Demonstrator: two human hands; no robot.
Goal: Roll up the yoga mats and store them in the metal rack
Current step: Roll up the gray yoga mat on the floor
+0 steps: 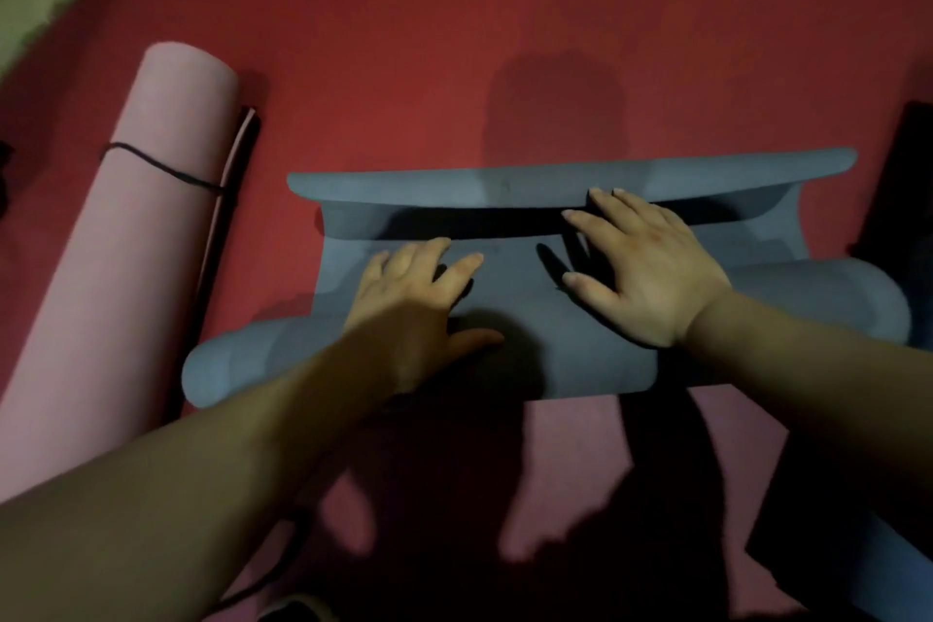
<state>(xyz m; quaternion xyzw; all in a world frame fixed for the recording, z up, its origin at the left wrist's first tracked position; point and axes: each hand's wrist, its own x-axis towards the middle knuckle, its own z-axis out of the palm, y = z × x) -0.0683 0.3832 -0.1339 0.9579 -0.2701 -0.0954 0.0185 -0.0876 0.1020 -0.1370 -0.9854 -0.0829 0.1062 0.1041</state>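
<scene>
Both grips lie flat and wide on the mat [525, 313], holding nothing. The left grip [419, 303] presses palm-down with fingers spread and thumb out to the side. The right grip [646, 273] does the same, its fingertips [611, 205] reaching the far edge [454, 182]. Under the wrists runs the roll [833, 298], thick and lying crosswise on the floor [454, 40]. Beyond the grips there is only a short loose tail, and its end lifts and curls back toward the fingers.

The mat looks like soft foam: light, bendy and springy. The raised edge suggests it keeps a curl and would spring open if let go. Its surface is matte, so flat palms should get enough friction to push the roll along, and pinching seems unnecessary. The best hold is probably as now, palms set either side of the middle and pressing evenly, since both ends of the roll stick out well past the grips and uneven pressure could skew it. To lift it, a grip could wrap round the roll's middle with the loose edge trapped under the fingers.

Well to the left of the left grip lies a pink mat [126, 242], rolled and tied with a black cord [151, 162]. Out past the right grip, at the frame's edge, is a dark thing [909, 177], too dim to name. No rack shows in this view.
</scene>
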